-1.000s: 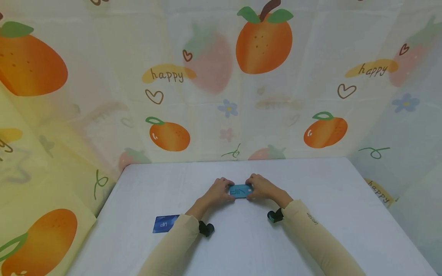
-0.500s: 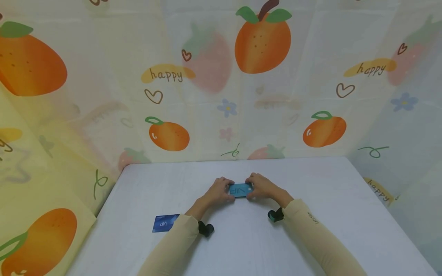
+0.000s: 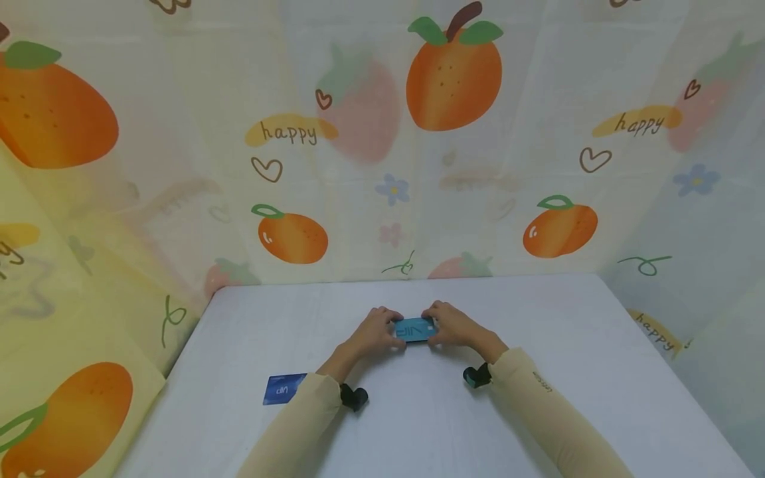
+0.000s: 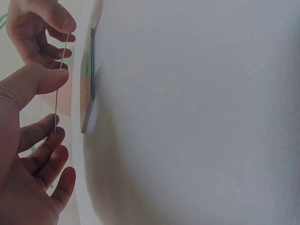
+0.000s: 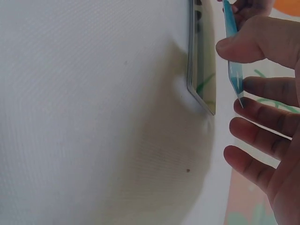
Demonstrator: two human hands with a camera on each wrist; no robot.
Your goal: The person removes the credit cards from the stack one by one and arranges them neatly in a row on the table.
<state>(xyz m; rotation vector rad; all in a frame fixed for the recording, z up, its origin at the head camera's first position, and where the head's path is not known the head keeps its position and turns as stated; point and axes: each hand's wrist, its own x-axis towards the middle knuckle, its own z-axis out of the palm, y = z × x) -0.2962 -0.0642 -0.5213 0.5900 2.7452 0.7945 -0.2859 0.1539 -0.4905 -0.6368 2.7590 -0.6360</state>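
A teal VIP card (image 3: 414, 330) is held level by both hands near the middle of the table. My left hand (image 3: 376, 330) pinches its left end, thumb on the near edge and fingertips on the far edge. On the other end, my right hand (image 3: 453, 326) pinches it the same way. Seen edge-on in the left wrist view, the card (image 4: 56, 105) is a thin line above a small stack of cards (image 4: 87, 84). The right wrist view shows a gap between the stack (image 5: 202, 61) and the teal card (image 5: 236, 72).
A dark blue VIP card (image 3: 279, 390) lies on the white table (image 3: 418, 425), close beside the left sleeve (image 3: 299, 425). Black wrist devices, one of them the left one (image 3: 355, 398), stick out from both cuffs. A fruit-print cloth (image 3: 358, 219) stands behind the table.
Both hands and the teal card have shifted very slightly left. The grip looks the same, and the dark blue card stays where it was.
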